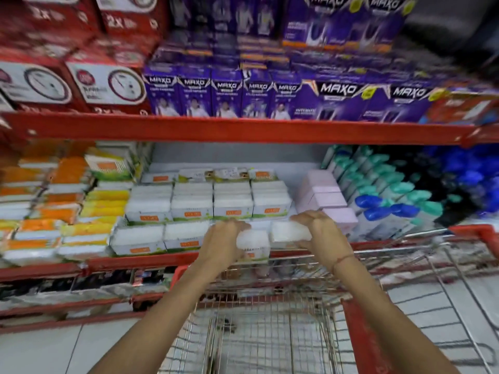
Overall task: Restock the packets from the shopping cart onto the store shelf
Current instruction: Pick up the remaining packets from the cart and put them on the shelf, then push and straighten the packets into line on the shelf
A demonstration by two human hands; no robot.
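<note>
Both hands are at the front edge of the middle shelf point(151, 261), above the shopping cart point(359, 330). My left hand point(224, 242) grips a white packet point(253, 245) with an orange label, held just in front of the shelf lip. My right hand point(320, 233) holds a second white packet point(290, 230), lying flat at the end of the front row. Stacked white packets point(210, 203) with orange labels fill the shelf behind them. The cart's wire basket shows no packets in its visible near part.
Orange and yellow packets point(67, 209) are piled to the left, pink boxes point(326, 198) and green and blue bottles point(391, 195) to the right. Purple and red cartons point(237, 95) stand on the shelf above. A lower shelf point(81, 300) sits near the tiled floor.
</note>
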